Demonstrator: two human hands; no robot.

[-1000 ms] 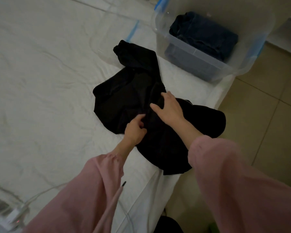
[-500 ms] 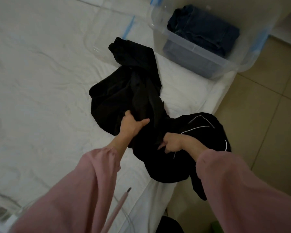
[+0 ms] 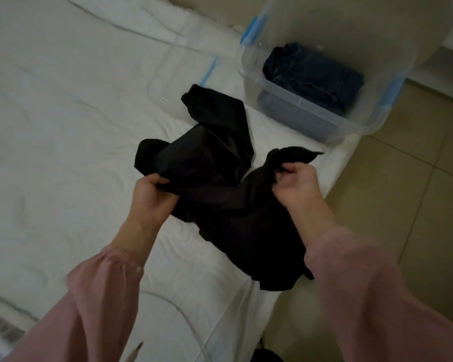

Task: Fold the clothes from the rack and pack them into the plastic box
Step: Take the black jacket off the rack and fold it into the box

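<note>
A crumpled black garment (image 3: 215, 178) lies on the white bed (image 3: 63, 142) near its right edge, with one end hanging over the side. My left hand (image 3: 152, 197) grips its near-left edge. My right hand (image 3: 298, 186) holds a bunched fold of it, lifted a little above the bed. The clear plastic box (image 3: 301, 108) with blue clips stands at the bed's far right corner, beyond the garment. Folded dark blue jeans (image 3: 314, 77) lie inside it.
The box's clear lid (image 3: 194, 82) with a blue stripe lies flat on the bed left of the box. A thin white cable (image 3: 178, 309) runs across the near bed. Beige floor tiles (image 3: 403, 192) lie right of the bed.
My right hand has risen and moved right, pulling a bunch of the black cloth up. My left hand has shifted its hold to the garment's near-left edge. The view has tilted up.
</note>
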